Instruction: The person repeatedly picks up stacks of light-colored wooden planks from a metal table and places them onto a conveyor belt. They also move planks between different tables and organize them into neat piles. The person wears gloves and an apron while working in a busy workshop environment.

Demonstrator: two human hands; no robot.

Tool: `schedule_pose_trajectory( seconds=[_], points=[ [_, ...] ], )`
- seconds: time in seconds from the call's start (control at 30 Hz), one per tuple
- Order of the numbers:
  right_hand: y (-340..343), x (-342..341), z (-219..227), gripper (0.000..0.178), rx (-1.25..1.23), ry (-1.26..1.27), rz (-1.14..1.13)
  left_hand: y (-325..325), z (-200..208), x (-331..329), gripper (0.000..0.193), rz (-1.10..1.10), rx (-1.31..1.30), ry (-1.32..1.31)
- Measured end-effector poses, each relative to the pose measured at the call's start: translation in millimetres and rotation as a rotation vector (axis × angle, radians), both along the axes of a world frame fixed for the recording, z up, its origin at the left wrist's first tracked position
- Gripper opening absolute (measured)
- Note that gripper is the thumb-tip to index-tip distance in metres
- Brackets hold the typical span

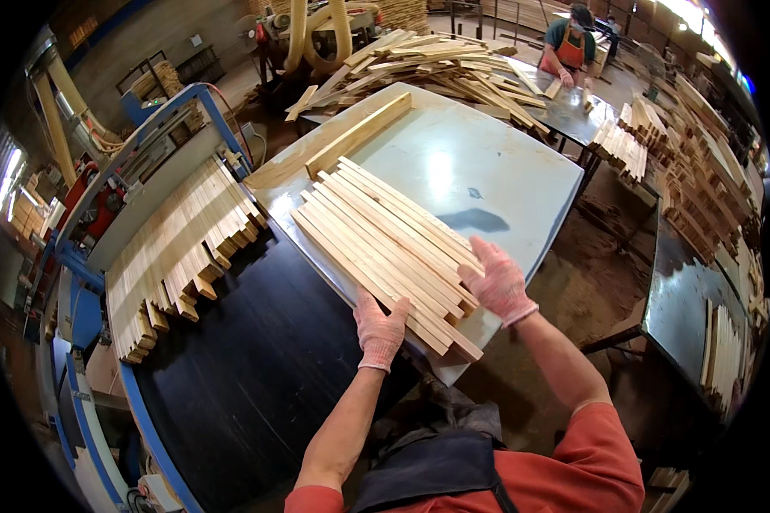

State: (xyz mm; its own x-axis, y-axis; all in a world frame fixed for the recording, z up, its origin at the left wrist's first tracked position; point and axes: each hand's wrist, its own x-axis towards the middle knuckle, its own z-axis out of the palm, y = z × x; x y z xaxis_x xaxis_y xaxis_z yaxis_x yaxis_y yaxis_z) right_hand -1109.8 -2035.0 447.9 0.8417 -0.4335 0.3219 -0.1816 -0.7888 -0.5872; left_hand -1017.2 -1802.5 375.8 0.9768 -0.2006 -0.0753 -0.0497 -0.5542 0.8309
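Head view: Row of pale square-cut wooden strips (184, 244) on the black flat belt (248, 385), left, looks already laid; second batch of pale wooden strips (381, 244), on the grey metal-topped table (522, 184), seems gathered, ends unevened, not yet on belt. Batch lies between hands: left hand (381, 331) touching near-left edge, thumb apart, grip can't tell; right hand (498, 284) spread wide at right edge.

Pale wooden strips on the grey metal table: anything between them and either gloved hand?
Nothing visible. The pink-gloved left hand touches the near left side of the long, pale wooden strips; the pink-gloved right hand is at their right edge, fingers spread.
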Motion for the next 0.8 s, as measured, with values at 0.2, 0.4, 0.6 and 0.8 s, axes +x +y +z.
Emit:
schedule_pose_trajectory(
  seconds=[0.2, 0.4, 0.6, 0.8],
  points=[
    [-54, 83, -12, 0.059, -0.020, 0.416, -0.043, -18, -2, 7, 0.119, -0.057, 0.127, -0.109],
    [-76, 106, -12, 0.048, 0.015, 0.475, 0.003, -28, -8, 16, 0.116, -0.098, 0.150, -0.200],
    [-94, 87, -40, 0.059, 0.175, 0.367, 0.085, 4, 8, 6, 0.068, -0.127, -0.173, 0.032],
    [-105, -14, -88, 0.054, 0.389, -0.103, -0.338, 52, 32, -44, 0.038, -0.156, -0.639, 0.161]
  ],
)
